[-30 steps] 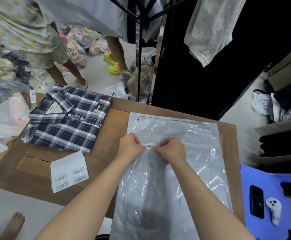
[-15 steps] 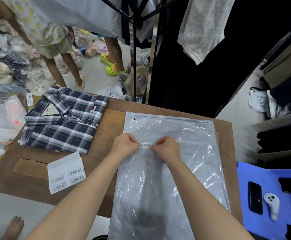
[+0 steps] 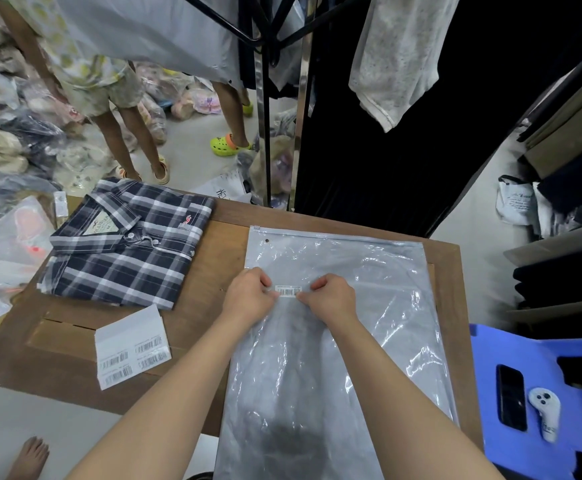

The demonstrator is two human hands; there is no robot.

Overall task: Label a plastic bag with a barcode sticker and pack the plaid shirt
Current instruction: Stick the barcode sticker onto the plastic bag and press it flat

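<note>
Now labelling | left hand [image 3: 248, 295] and right hand [image 3: 331, 297] pinch opposite ends of barcode sticker [image 3: 288, 291], likely keeping it flat on zip-top plastic bag [image 3: 352, 271], frame centre | folded plaid shirt [image 3: 127, 244] unpacked, upper left | sticker sheet [image 3: 131, 346] nearby

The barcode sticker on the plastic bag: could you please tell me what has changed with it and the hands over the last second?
Very little. Both hands, left hand and right hand, stay pinched at the two ends of the barcode sticker, pressing it onto the plastic bag at the same spot. Nothing was let go or picked up. The plaid shirt and the label sheet lie where they were.
</note>
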